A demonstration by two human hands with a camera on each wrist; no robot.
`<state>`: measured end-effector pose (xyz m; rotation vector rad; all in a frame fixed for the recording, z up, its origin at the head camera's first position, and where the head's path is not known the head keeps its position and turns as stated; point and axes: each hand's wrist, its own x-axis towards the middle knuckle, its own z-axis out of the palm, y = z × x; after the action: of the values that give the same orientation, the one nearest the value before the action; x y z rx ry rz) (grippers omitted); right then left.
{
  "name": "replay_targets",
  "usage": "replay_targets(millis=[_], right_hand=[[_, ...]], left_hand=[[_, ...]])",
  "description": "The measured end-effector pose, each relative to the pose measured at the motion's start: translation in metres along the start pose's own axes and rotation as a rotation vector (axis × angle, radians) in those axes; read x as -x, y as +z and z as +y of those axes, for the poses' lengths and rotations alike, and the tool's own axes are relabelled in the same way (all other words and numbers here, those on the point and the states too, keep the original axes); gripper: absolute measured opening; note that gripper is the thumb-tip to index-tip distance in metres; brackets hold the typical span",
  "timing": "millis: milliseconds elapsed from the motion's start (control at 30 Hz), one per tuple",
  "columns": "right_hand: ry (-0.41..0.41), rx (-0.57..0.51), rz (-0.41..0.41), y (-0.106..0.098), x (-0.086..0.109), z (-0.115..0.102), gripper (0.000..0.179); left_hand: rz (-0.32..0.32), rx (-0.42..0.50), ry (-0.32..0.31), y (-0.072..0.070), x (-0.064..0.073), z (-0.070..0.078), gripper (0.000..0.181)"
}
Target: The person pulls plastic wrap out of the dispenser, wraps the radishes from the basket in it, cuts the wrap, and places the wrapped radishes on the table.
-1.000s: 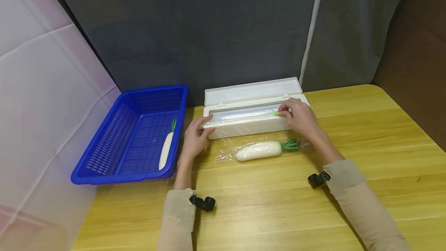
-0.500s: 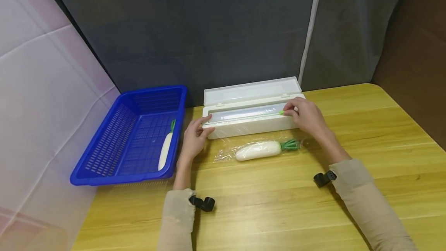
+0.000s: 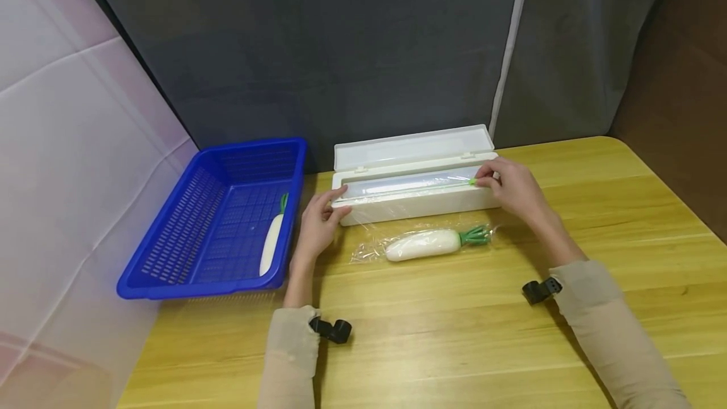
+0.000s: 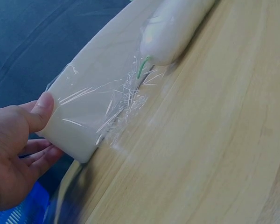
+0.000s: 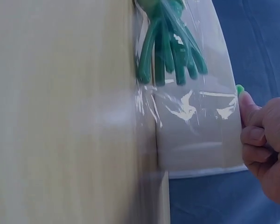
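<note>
A white cling film dispenser (image 3: 420,204) lies with its lid (image 3: 414,148) raised. My left hand (image 3: 316,223) grips its left end, thumb on the front and fingers over the top edge. Near the right end my right hand (image 3: 514,189) pinches the small green slider (image 3: 472,182) on the cutter rail. Clear film (image 4: 91,100) hangs from the dispenser's front down to the table. In front lies a white radish (image 3: 423,245) with green stems (image 5: 170,51), covered by the film.
To the left stands a blue plastic basket (image 3: 127,286) holding another white radish (image 3: 271,245). The wooden table (image 3: 431,346) ends at a dark curtain (image 3: 341,49) behind the dispenser.
My right hand has slid the green slider to the right along the rail, toward the dispenser's right end. The left hand stays at the left end.
</note>
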<state>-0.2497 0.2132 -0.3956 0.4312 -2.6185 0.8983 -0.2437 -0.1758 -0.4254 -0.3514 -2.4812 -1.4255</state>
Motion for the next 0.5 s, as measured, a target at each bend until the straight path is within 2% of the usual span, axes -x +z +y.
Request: replay_targets(millis=[300,500], right_hand=[[0.026,-0.018,-0.006,-0.010,0.002,0.008,0.003],[0.051,0.012,-0.037,-0.013,0.003,0.009,0.005]], left_hand=[[0.010,-0.008,0.006,-0.002,-0.001,-0.004,0.043],[0.008,-0.004,0.004,-0.003,-0.001,-0.004,0.043]])
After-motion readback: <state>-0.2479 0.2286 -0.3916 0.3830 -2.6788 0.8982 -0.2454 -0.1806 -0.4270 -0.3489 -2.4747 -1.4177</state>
